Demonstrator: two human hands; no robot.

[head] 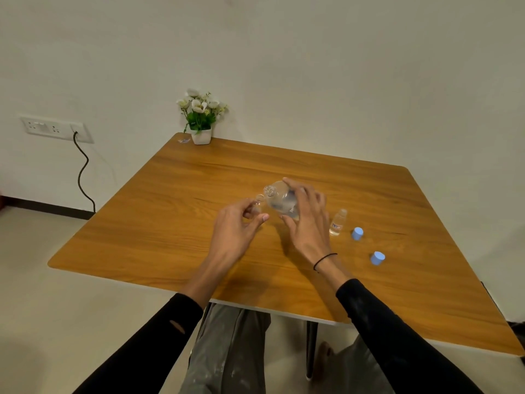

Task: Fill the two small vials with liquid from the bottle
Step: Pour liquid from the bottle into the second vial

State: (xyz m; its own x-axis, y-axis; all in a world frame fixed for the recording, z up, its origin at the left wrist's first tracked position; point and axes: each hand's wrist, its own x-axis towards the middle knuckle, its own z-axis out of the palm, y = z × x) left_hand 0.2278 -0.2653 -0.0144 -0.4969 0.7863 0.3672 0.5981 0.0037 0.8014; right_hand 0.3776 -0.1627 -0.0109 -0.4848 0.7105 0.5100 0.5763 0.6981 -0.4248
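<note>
- The right hand [305, 214] wraps its fingers and thumb around the clear bottle [279, 199], which is tipped over with its open mouth pointing toward the left hand.
- The left hand [237, 226] pinches a small vial [259, 201] between fingertips and thumb, holding it up so its mouth sits right at the bottle's mouth.
- This looks like the pour into that vial; whether liquid is running, or how full the vial is, is too small and too clear to tell.
- The other vial [338, 223] stands upright on the table just to the outside of the right hand, uncapped; it seems to hold some pale liquid, so it may already be filled, but I cannot be sure.
- Two blue caps [357, 233] [377, 257] lie further out on the right, well apart from both hands.
- Left to do, by my judgement: finish this pour and set the bottle upright.
- Both hands work above the middle of the wooden table [170, 223], far from every edge.
- The standing vial is the nearest thing to knock when the right hand comes down; the tabletop to the left of the left hand offers open room.
- A small potted plant [201, 118] sits at the far corner, well beyond reach of the work.
</note>
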